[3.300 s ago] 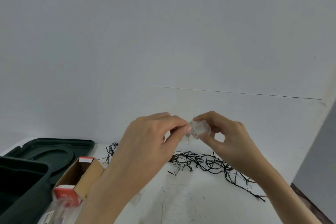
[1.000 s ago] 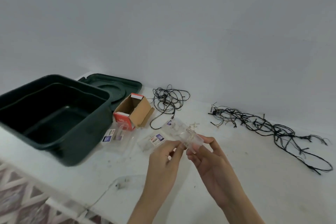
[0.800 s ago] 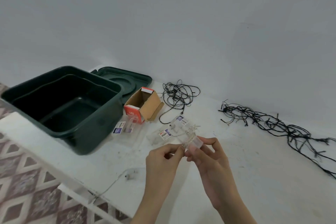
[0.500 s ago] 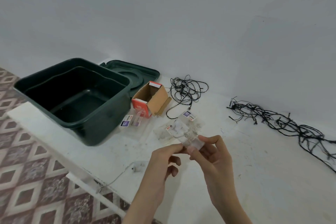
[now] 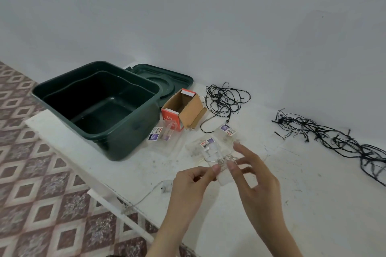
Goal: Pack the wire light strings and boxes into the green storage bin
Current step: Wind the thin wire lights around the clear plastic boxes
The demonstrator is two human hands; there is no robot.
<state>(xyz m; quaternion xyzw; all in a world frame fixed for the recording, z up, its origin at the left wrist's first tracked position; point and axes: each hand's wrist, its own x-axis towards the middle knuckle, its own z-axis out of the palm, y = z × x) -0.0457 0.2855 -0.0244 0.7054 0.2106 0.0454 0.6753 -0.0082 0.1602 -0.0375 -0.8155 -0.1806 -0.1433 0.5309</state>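
Left hand: thumb and forefinger pinch the fine silver wire bundle, other fingers curled under. Right hand: thumb tip on the same bundle, above the small clear case, other fingers splayed nearly straight. Can't tell if anything underneath actually grips the case. Both hands work in front of and right of the green bin, near its front corner but not touching it. Bin is open with nothing inside; lid lies flat behind it. Just beside the bin's right wall: open cardboard box and a labelled packet. Second packet and third packet lie further right, between bin and hands. Black coil sits right of the box; long black tangle is well right of the bin, along the wall.

Risks as I read it: the silver wire looks thin and springy, so if the pinch slips the bundle fans out and snags on fingers or packets. The case looks lightly supported, so a tug from the left hand could drop it onto the table. A thin strand with a small puck trails in front of the bin to the table edge. If it's tied to the bundle (can't confirm), pulling could drag it off the edge. Black strings dumped in uncoiled will probably knot and crowd out the boxes.
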